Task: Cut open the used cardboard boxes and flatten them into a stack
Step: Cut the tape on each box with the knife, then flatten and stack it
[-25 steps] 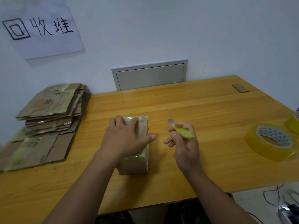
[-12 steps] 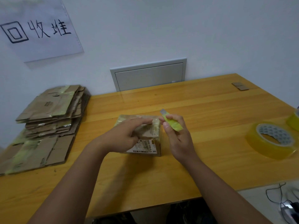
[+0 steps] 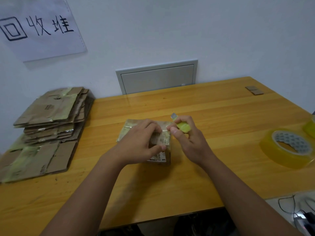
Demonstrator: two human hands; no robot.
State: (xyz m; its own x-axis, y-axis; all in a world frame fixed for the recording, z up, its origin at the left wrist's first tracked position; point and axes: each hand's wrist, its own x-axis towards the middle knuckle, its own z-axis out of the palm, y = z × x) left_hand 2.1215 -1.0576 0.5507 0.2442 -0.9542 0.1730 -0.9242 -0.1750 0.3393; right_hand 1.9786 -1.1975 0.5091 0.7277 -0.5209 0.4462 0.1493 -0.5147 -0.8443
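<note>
A small taped cardboard box (image 3: 164, 140) with a white shipping label stands on the wooden table (image 3: 213, 116) in the middle. My left hand (image 3: 139, 145) lies over its top and front, fingers curled round the box, thumb on the front face. My right hand (image 3: 189, 142) sits just right of the box and grips a yellow-green utility knife (image 3: 182, 126), whose short blade points up and away. The thumb and forefinger of that hand touch the box's taped top corner. A stack of flattened cardboard boxes (image 3: 49, 126) lies at the table's left end.
A large roll of clear yellowish tape (image 3: 288, 148) lies at the right, with a second roll (image 3: 310, 126) cut off by the frame edge. Two small cardboard scraps (image 3: 254, 90) lie at the far right corner. A grey wall panel (image 3: 156, 76) stands behind the table. Cables (image 3: 296, 210) lie on the floor.
The box has been turned so its labelled face fronts me. My right hand with the knife has moved left to the box's top corner. My left hand has shifted its hold on the box.
</note>
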